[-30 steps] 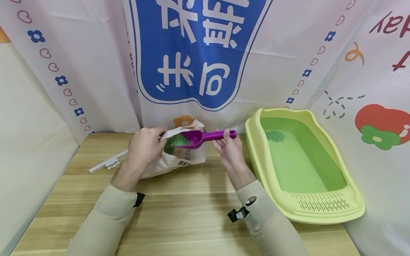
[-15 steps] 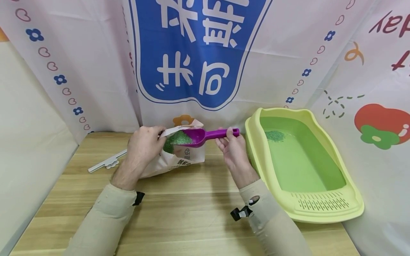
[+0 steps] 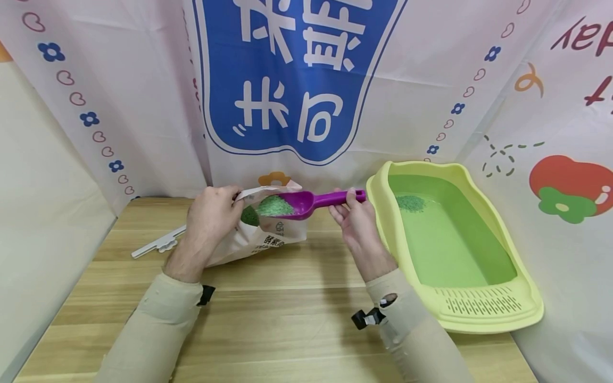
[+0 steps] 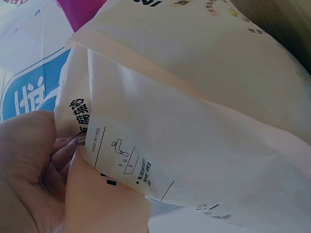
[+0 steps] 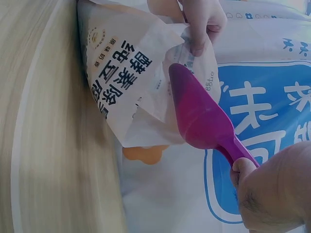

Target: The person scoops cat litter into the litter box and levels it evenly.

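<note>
My right hand point(image 3: 356, 221) grips the handle of a purple scoop point(image 3: 303, 205) that carries a heap of green granules point(image 3: 274, 205). The scoop's tip lies at the open mouth of a pale litter bag point(image 3: 273, 236). More green granules show dark inside the bag. My left hand point(image 3: 213, 218) pinches the bag's edge at its mouth; in the left wrist view the fingers are partly hidden behind the folded bag point(image 4: 160, 126). From below, in the right wrist view, the scoop's underside point(image 5: 201, 114) stands in front of the bag.
A light green litter tray point(image 3: 380, 223) stands on the right, with a small patch of green granules point(image 3: 411, 204) on its floor. A white sealing clip point(image 3: 158, 243) lies on the wooden table point(image 3: 268, 314) at left. A printed cloth point(image 3: 407, 106) hangs behind.
My right hand has drawn the scoop to the right, and more of its load of granules shows outside the bag. The left hand has shifted slightly left, still gripping the bag.
</note>
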A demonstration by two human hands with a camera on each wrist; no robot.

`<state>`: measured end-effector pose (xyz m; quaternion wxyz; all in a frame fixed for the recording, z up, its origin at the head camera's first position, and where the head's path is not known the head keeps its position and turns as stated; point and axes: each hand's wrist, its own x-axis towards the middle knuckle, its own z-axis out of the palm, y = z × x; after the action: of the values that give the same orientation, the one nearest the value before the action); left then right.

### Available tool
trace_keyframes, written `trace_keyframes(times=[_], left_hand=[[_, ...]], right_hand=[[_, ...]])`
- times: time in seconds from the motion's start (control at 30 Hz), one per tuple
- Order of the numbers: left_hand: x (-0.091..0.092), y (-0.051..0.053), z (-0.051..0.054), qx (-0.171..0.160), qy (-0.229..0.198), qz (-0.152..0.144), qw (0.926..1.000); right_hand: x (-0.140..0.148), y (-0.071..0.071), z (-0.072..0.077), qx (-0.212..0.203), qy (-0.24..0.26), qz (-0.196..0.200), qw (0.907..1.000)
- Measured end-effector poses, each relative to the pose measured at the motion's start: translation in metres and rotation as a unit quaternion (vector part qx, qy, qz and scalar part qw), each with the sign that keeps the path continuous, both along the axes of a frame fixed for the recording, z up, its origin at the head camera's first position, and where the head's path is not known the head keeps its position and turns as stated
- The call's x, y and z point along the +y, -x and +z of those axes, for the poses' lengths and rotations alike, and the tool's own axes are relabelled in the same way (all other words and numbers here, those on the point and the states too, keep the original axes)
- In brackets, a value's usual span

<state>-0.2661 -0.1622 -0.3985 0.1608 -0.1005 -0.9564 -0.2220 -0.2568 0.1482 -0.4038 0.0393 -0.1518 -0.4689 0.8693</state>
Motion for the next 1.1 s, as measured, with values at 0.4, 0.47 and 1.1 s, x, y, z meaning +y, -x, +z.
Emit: trace_keyframes(times=[0.4, 0.47, 1.1], left_hand=[[-0.001, 0.002, 0.000, 0.003, -0.005, 0.001, 1.0000], [0.000, 0.002, 0.000, 0.002, -0.006, 0.000, 1.0000], [-0.001, 0.001, 0.000, -0.005, -0.007, -0.003, 1.0000]], right_hand=[[0.019, -0.005, 0.014, 0.002, -0.008, 0.015, 0.9999], [0.022, -0.006, 0.016, 0.005, -0.011, 0.015, 0.9998], [0.057, -0.009, 0.045, 0.008, 0.008, 0.017, 0.9998]])
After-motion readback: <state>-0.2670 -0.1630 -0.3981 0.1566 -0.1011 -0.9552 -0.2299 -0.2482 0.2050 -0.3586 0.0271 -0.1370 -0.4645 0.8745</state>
